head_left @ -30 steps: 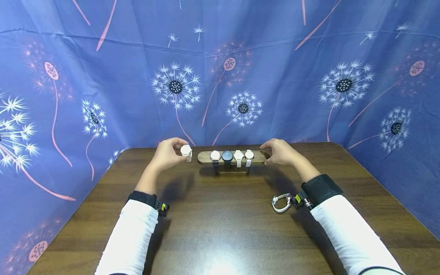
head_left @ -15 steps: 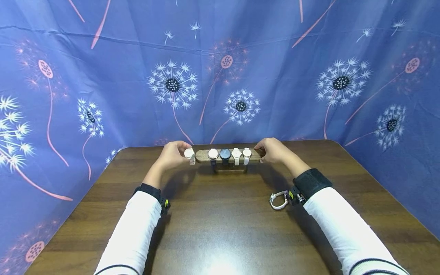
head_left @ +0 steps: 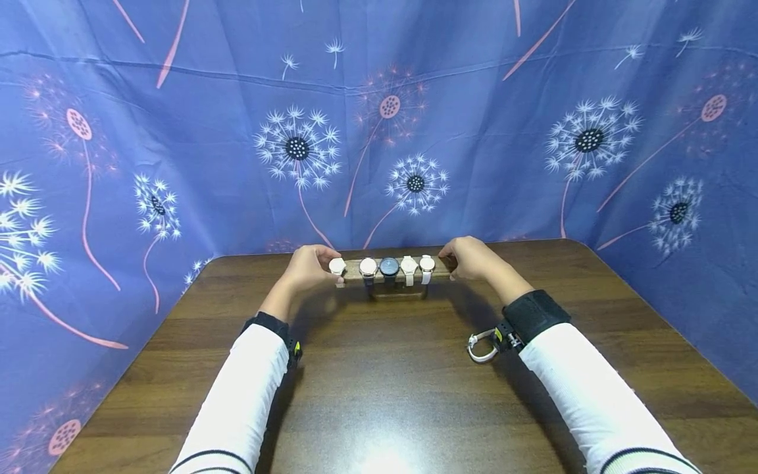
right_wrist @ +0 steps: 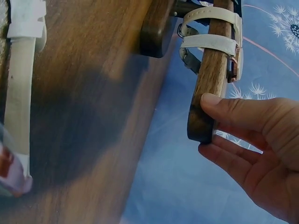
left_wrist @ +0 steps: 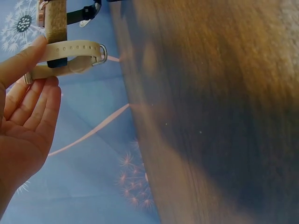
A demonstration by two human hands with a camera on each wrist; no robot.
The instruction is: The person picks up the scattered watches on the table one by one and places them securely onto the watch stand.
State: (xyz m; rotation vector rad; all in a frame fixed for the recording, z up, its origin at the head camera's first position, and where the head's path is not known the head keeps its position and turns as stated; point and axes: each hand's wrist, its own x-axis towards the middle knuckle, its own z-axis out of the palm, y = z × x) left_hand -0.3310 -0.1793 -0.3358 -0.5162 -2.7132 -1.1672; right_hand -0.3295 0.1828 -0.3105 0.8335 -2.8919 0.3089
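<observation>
My left hand (head_left: 306, 268) pinches a white watch (head_left: 337, 266) at the left end of the wooden display bar (head_left: 352, 270). In the left wrist view its buckled cream strap (left_wrist: 74, 47) forms a loop around the end of the bar, thumb on the strap and fingers beneath the case. My right hand (head_left: 472, 259) grips the bar's other end, thumb on one face and fingertips under the tip in the right wrist view. Between the hands the bar carries a white-faced watch on a dark strap (head_left: 368, 266), a dark watch (head_left: 389, 266) and two white-strapped watches (head_left: 408, 265).
Another white-strapped watch (head_left: 483, 355) lies on the brown wooden table (head_left: 379, 375), beside my right wrist. The bar's dark wooden base (right_wrist: 156, 30) stands on the table close to the far edge. A blue dandelion-print cloth (head_left: 355, 131) hangs behind.
My left hand has moved right with the white watch, from beside the bar to over its left end. My right hand keeps its grip on the bar.
</observation>
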